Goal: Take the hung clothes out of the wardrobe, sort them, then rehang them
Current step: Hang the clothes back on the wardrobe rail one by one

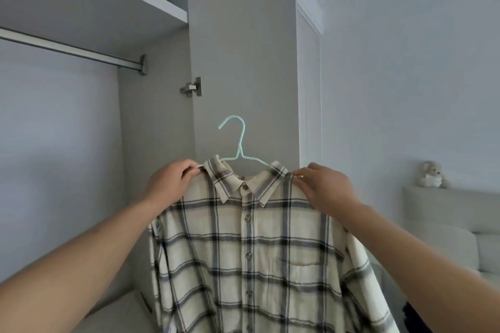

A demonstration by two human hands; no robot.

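— While the rail (70,48) on the left sits bare, where is the shirt?

— Held up before the wardrobe: left hand (169,180) pinches one shoulder of the plaid shirt (243,251), right hand (322,186) pinches the other.

— How will it handle?

— Soft, light, floppy, I judge; best carried by the hanger (238,149). Its hook opens leftward, collar up, length hanging down.

bare forearms, no sleeves visible

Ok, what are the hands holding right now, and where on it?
Both hold the plaid shirt by its shoulders: left hand pinches the shoulder beside the collar, right hand grips the other. The mint hanger is hooked on nothing.
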